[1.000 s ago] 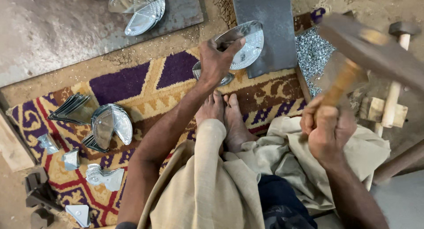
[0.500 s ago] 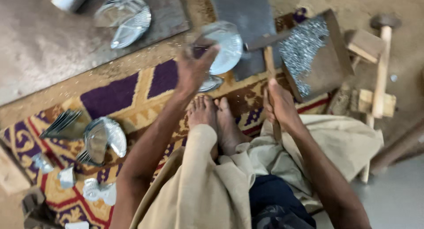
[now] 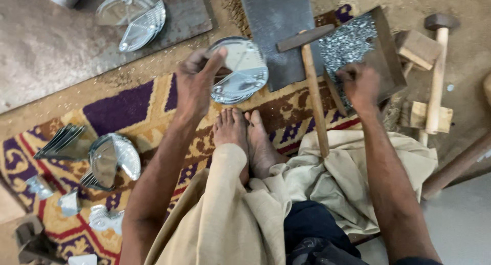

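Observation:
My left hand (image 3: 197, 81) grips a round shiny metal plate piece (image 3: 240, 70) by its left edge, holding it above the patterned rug just ahead of my bare feet (image 3: 245, 137). My right hand (image 3: 360, 83) reaches into a wooden tray (image 3: 386, 45) filled with small silver rivets (image 3: 348, 40), fingers curled in the pile; whether it holds any is hidden. A wooden-handled hammer (image 3: 312, 86) lies between the hands, its head resting on a dark metal slab (image 3: 279, 24) and its handle on my lap cloth.
A stack of shiny metal plates (image 3: 135, 14) lies on a grey slab at the back left. More metal pieces (image 3: 110, 160) and cut scraps (image 3: 61, 142) sit on the rug at left. A wooden mallet (image 3: 437, 65) and wood blocks (image 3: 417, 47) lie at right.
My right hand held the hammer raised, brought it down, then let it go and moved right into the rivet tray. The left hand kept hold of the metal plate.

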A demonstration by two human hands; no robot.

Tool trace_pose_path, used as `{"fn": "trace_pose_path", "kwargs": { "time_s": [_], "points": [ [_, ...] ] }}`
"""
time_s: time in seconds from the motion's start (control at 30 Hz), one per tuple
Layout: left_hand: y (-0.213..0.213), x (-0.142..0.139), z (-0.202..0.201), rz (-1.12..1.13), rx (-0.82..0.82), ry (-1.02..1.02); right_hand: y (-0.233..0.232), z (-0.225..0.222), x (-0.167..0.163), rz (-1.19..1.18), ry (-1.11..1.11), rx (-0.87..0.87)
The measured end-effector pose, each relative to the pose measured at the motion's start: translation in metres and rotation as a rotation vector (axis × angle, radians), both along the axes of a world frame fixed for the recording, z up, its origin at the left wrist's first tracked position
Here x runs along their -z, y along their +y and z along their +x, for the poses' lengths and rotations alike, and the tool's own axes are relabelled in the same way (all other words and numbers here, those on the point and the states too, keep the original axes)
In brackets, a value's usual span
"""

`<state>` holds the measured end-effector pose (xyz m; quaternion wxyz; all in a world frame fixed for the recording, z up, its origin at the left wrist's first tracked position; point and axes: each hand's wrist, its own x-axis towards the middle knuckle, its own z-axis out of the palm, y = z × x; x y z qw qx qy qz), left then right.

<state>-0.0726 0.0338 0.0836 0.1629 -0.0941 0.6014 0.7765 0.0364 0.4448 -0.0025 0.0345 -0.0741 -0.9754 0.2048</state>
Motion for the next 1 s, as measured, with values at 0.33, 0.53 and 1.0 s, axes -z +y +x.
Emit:
{"fn": "trace_pose_path", "kwargs": {
  "time_s": [0.33, 0.53, 1.0],
  "points": [
    [0.013, 0.004, -0.001, -0.005, 0.059, -0.083, -0.010, 0.024, -0.034, -0.119, 0.132, 0.111],
    [0.009, -0.003, 0.000, -0.035, 0.104, -0.112, -0.052, 0.011, -0.079, -0.299, 0.281, 0.049],
    [0.003, 0.000, 0.012, -0.101, 0.159, -0.120, -0.144, -0.023, -0.101, -0.066, 0.326, -0.282]
  ]
}}
